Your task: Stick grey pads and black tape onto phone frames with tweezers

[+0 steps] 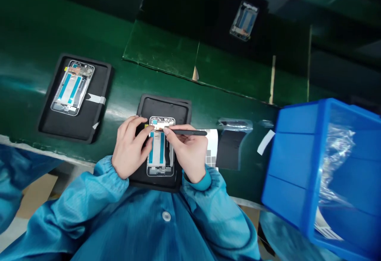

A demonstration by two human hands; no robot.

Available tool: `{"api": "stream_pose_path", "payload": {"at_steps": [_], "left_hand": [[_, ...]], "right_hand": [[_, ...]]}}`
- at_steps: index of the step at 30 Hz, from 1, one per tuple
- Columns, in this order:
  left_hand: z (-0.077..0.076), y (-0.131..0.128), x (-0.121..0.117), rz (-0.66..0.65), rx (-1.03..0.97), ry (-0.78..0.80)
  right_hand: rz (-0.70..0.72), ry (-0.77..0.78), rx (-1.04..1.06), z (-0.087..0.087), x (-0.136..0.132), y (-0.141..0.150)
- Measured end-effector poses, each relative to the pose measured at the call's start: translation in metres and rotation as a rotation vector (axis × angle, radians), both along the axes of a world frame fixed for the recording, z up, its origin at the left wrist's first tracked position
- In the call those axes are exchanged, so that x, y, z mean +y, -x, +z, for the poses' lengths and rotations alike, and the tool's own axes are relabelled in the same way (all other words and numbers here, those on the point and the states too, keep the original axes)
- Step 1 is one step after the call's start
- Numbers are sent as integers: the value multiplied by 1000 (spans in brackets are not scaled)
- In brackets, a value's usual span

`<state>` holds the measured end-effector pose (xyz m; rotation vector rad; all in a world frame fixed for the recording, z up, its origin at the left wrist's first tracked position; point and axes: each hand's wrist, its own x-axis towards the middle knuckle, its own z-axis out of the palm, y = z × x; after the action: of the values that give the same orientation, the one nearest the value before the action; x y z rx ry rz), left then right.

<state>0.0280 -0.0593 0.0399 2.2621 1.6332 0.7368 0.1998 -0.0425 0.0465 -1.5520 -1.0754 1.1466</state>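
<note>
An opened phone with blue strips on its inside lies in a black tray straight in front of me. My left hand rests at the phone's left edge, fingers spread and fingertips touching its upper part. Between the thumb and fingers of my right hand is a pair of black tweezers, its tip over the phone's upper section. The fingertips partly cover the spot where the tip meets the phone.
Another opened phone lies in a second black tray on the left. Right of my hand are a black sheet in clear film and a white strip. A blue bin holding clear plastic stands farther right. Another phone lies beyond a green ledge.
</note>
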Motion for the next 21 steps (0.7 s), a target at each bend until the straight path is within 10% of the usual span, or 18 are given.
{"api": "stream_pose_path", "payload": {"at_steps": [21], "left_hand": [[4,-1,-1,-1,29,11]], "right_hand": [[24,-10,-60,-1,0,-1]]}}
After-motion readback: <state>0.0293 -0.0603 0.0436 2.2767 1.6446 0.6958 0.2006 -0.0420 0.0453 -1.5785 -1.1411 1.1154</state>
